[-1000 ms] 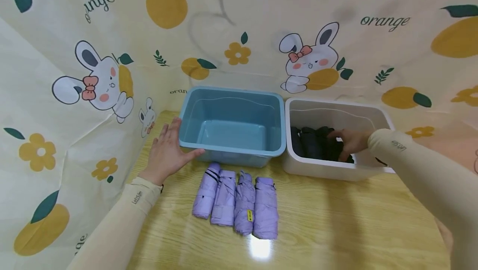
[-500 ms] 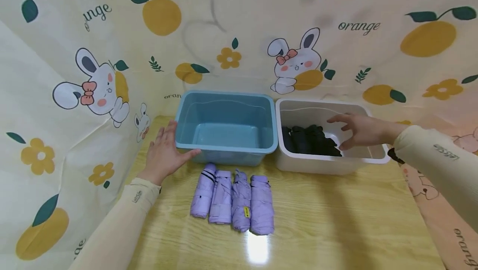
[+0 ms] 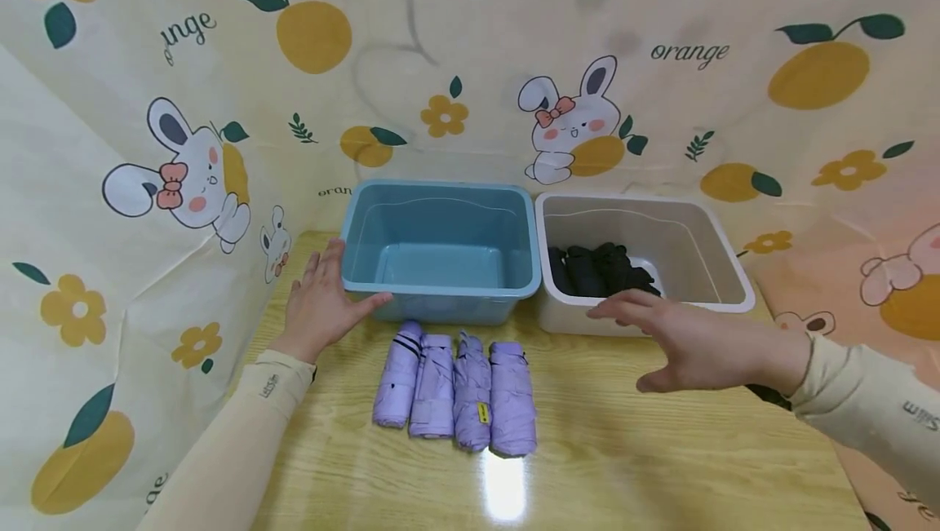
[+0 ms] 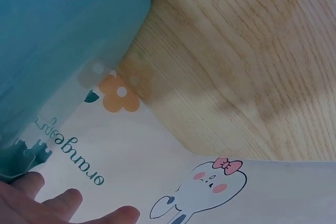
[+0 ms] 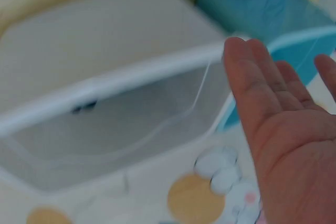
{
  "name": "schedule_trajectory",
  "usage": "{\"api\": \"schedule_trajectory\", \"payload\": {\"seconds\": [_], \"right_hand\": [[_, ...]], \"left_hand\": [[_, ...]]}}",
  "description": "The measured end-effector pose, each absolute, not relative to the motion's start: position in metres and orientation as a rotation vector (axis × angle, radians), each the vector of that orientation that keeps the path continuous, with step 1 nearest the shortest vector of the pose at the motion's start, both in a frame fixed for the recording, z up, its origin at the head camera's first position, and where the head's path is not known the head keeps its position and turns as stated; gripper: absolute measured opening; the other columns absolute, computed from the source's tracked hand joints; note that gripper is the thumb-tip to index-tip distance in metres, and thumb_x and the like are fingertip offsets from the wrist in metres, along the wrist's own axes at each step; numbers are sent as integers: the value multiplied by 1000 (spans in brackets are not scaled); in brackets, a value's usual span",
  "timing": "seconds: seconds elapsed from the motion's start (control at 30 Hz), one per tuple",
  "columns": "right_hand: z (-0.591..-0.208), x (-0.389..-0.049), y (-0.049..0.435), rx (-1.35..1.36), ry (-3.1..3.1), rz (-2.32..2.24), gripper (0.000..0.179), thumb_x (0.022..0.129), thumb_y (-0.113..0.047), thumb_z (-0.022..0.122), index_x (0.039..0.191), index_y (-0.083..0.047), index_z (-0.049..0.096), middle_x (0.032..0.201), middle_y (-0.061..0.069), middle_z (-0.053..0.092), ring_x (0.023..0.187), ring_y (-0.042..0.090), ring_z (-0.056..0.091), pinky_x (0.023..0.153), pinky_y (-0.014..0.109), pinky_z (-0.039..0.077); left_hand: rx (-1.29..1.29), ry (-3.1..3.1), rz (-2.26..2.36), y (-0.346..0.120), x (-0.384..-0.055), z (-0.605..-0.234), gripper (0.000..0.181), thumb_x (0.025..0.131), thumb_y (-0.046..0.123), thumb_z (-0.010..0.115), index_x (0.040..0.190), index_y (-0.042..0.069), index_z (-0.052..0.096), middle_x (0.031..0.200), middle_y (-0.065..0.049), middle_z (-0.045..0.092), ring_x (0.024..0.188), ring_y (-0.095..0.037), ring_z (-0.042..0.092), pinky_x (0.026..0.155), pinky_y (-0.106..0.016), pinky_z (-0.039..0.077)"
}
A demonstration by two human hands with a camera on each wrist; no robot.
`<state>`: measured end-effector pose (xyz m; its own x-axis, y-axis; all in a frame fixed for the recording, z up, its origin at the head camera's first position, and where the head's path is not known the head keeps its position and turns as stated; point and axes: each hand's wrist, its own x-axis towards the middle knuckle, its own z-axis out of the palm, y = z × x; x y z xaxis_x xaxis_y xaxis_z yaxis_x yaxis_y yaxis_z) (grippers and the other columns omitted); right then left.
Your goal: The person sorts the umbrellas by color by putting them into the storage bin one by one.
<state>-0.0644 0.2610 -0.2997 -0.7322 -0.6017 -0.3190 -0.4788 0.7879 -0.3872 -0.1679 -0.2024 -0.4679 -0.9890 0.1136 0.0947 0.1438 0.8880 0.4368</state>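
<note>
My left hand (image 3: 316,303) rests with spread fingers at the left side of a blue plastic bin (image 3: 441,307), which holds nothing. In the left wrist view its fingertips (image 4: 68,200) are beside the bin's rim handle. My right hand (image 3: 705,343) hangs before the white bin (image 3: 723,303), fingers extended and holding nothing; the right wrist view shows its bare palm (image 5: 299,166). Several black folded umbrellas (image 3: 587,274) lie in the left part of the white bin. Several purple folded umbrellas (image 3: 512,404) lie side by side in front of the blue bin, one with a yellow tag.
Both bins stand side by side at the back of the wooden table (image 3: 617,449). A cloth (image 3: 485,25) printed with rabbits and oranges hangs behind them and along the left side. The table's right edge shows near my right forearm.
My right hand has come out of the white bin, away from the black umbrellas, and moved toward me. The head view has shifted slightly right. My left hand stays at the blue bin.
</note>
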Motion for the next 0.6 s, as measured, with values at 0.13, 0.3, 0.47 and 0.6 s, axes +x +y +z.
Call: {"api": "schedule_trajectory", "payload": {"seconds": [0.13,0.3,0.47,0.6], "right_hand": [[-323,-49,248,-852,2492,-417,88,76,-26,88,149,-19,40,147,2,39,115,17,56,90,40,53],[-352,-41,235,-842,2466,-485,91,75,-22,89,150,-13,38,147,2,39,113,15,56,91,37,52],[-391,-37,220,-847,2509,-519,94,73,-21,89,150,-8,38,143,10,41,107,17,59,90,39,53],[-429,-32,201,-801,2539,-543,97,72,-29,90,151,-6,37,143,17,39,97,18,63,86,37,54]], "left_hand": [[-192,-2999,-707,-202,-169,-468,127,73,88,54,161,11,6,164,-17,17,147,-45,15,104,-75,20],[-179,-3009,-719,-201,-170,-469,129,71,90,53,161,12,5,163,-18,17,147,-45,14,105,-74,19],[-182,-3007,-720,-201,-170,-469,128,72,89,54,161,12,4,163,-19,18,147,-45,14,105,-74,19],[-184,-3007,-726,-201,-170,-469,129,71,89,54,161,11,5,163,-20,18,147,-45,15,105,-74,19]]}}
